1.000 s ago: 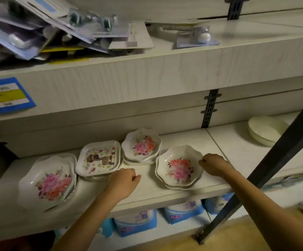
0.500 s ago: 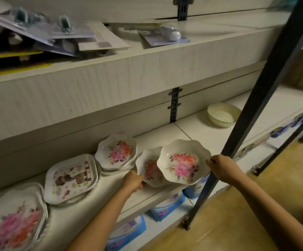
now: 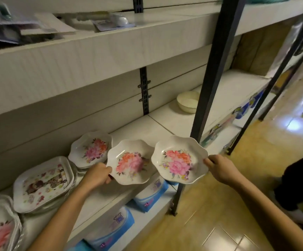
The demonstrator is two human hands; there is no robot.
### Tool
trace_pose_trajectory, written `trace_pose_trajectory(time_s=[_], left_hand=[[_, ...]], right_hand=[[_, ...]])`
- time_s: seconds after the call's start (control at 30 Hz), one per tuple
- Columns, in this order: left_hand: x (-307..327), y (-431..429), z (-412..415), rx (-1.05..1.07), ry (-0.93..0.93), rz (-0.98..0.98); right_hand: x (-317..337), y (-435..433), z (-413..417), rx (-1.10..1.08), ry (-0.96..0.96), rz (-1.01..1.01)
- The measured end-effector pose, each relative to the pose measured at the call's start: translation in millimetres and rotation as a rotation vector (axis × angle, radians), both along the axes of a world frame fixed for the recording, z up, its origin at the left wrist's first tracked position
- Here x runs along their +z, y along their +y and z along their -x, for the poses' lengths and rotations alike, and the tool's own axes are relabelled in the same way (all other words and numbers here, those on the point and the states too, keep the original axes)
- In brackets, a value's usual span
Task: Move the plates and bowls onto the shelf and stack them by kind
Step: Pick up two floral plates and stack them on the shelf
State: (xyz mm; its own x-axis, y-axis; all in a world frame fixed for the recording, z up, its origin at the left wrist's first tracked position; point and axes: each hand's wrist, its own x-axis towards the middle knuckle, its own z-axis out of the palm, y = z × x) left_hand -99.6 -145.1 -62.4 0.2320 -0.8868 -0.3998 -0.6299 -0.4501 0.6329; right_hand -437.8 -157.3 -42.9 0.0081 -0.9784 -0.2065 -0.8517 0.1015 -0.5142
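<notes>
Two flowered bowls are held up at frame centre, by the shelf's front edge. The left hand has its grip on the left bowl's rim, the right hand on the right bowl's. Square plates lie stacked at lower left; a white bowl stands right of centre.

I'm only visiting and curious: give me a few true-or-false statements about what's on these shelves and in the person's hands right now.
1. The left hand holds one flowered dish and the right hand holds a second flowered dish. True.
2. The cream bowl sits on top of the square plates. False: it stands alone on the shelf, further right.
3. The square plates lie left of the flowered stack. True.
4. Red packs lie below the shelf. False: the packs are blue and white.
</notes>
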Motion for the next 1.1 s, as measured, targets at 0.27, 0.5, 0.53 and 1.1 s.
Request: trace_pose_trajectory(time_s=[0.27,0.5,0.53,1.1], left_hand=[[30.4,10.2,64.6,-0.137,-0.003,-0.005],[30.3,14.8,155.0,-0.091,-0.006,0.01],[29.5,14.6,169.3,-0.09,0.006,0.006],[14.8,-57.6,347.9,-0.028,0.061,0.048]], right_hand=[[0.1,20.6,84.9,-0.071,-0.03,-0.02],[12.7,9.0,183.0,-0.047,0.025,-0.035],[15.0,6.3,196.8,-0.043,0.023,-0.035],[3.4,-98.9,366.6,-0.053,-0.027,-0.029]])
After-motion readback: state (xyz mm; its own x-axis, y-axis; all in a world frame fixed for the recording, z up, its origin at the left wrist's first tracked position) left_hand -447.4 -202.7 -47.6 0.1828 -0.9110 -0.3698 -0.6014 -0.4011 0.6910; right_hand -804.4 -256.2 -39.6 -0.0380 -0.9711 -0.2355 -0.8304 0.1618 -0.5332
